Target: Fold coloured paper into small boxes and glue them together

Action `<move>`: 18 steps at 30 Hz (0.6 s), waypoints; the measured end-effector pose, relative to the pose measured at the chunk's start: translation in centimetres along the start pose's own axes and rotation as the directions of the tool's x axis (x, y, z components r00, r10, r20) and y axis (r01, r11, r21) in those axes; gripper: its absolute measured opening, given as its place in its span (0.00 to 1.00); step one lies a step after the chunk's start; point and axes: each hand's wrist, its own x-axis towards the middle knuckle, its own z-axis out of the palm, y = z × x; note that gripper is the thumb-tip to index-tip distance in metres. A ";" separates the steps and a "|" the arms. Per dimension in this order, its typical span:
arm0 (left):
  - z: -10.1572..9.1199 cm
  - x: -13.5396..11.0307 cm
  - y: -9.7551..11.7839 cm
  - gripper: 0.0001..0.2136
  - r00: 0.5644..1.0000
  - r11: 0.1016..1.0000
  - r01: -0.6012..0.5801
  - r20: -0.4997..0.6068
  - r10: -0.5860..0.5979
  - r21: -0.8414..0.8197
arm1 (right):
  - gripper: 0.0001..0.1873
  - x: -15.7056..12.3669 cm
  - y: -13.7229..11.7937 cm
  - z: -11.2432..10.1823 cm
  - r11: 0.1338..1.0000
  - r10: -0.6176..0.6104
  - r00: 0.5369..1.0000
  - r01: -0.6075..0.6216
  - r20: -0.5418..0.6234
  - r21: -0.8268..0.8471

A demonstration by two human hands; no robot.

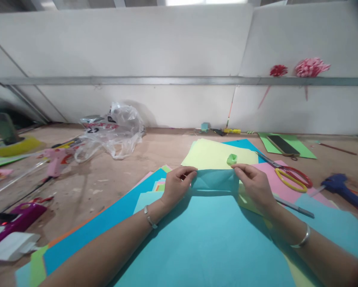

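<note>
A strip of blue paper (214,180) is stretched level between my two hands, just above a large light blue sheet (208,239). My left hand (179,184) pinches its left end between thumb and fingers. The right end is pinched by my right hand (255,185). Whether the strip is separate from the sheet or a folded edge of it, I cannot tell. Right behind it, a small curled green paper piece (231,159) rests on a pale yellow sheet (214,153). Scissors (290,174) with red and yellow handles lie to the right of my right hand.
At right are a blue glue gun (343,189), a grey cutter (298,207) and a phone (283,145) on green paper. To the left lie a plastic bag (116,129), a pink glue gun (57,159) and a purple power strip (20,221). Pink paper flowers (312,67) lean on the wall.
</note>
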 end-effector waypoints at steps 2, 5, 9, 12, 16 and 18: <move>0.0 -0.1 0.0 0.07 1.000 1.000 -0.013 -0.015 0.013 0.008 | 0.12 0.0 0.0 0.0 1.000 -0.019 1.000 0.019 -0.003 -0.015; 0.0 -0.1 -0.1 0.07 0.999 1.000 -0.020 -0.028 0.021 0.018 | 0.10 0.1 0.3 -0.1 0.997 -0.075 0.997 0.075 0.004 -0.034; 0.0 0.0 -0.1 0.08 0.999 1.000 -0.016 -0.033 0.017 0.025 | 0.08 0.2 0.6 -0.2 0.986 -0.152 0.988 0.152 0.006 -0.073; -0.1 0.1 -0.2 0.08 0.999 0.999 -0.012 -0.034 0.013 0.031 | 0.08 0.2 0.7 -0.3 0.980 -0.180 0.984 0.180 0.012 -0.087; -0.1 0.1 -0.3 0.08 1.000 0.999 -0.006 -0.024 0.007 0.038 | 0.06 0.2 0.5 -0.3 0.975 -0.202 0.979 0.202 0.015 -0.088; -0.1 0.1 -0.3 0.08 1.000 0.999 -0.001 -0.016 0.001 0.041 | 0.06 0.2 0.4 -0.4 0.976 -0.197 0.980 0.198 0.019 -0.090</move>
